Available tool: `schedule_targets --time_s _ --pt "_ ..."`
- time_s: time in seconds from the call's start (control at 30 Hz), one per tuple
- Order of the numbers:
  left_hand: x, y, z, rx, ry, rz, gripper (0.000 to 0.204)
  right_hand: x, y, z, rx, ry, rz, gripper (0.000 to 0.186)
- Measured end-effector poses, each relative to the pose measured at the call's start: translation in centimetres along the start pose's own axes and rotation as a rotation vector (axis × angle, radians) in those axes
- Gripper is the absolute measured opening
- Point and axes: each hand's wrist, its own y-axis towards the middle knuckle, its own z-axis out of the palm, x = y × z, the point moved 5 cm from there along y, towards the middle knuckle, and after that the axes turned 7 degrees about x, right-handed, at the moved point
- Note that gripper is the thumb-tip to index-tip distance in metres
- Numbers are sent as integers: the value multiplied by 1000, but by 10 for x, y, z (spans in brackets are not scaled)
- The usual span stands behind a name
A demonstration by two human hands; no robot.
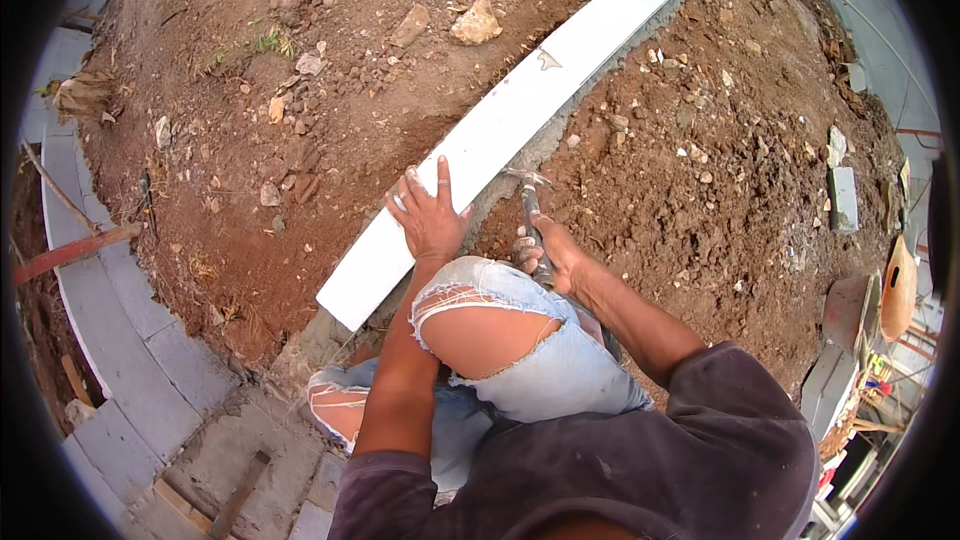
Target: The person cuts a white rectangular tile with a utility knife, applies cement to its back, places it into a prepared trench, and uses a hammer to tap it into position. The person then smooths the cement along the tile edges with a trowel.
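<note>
"How's your light?"
"Bright and diffuse; the white board (510, 115) under my left hand (432, 225) nearly washes out, with only soft shadows beside it."
"And the edges?"
"Left of the board, grey pavers (120, 290) bend; black surrounds my round view."

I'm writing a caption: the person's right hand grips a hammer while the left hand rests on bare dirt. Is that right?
Not quite: in the head view, the left hand rests on the long white board, not bare dirt. The right hand does grip a hammer.
</note>
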Motion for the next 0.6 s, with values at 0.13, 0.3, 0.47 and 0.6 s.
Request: schedule_targets --time_s 0.13,0.3,0.47,0.6 --pt "-2 2 -2 -55 1 16 112 20 -14 -32 -33 -17 -80 31" --pt "-1 1 0 4 32 -8 110 20 -5 -40 -81 -144 -42 40" --pt "-1 -1 -5 -12 11 -23 109 40 -41 -55 -170 -605 -165 38" --pt "0 -4 -9 -47 -22 -53 110 82 -94 -39 -471 -1359 -638 41"
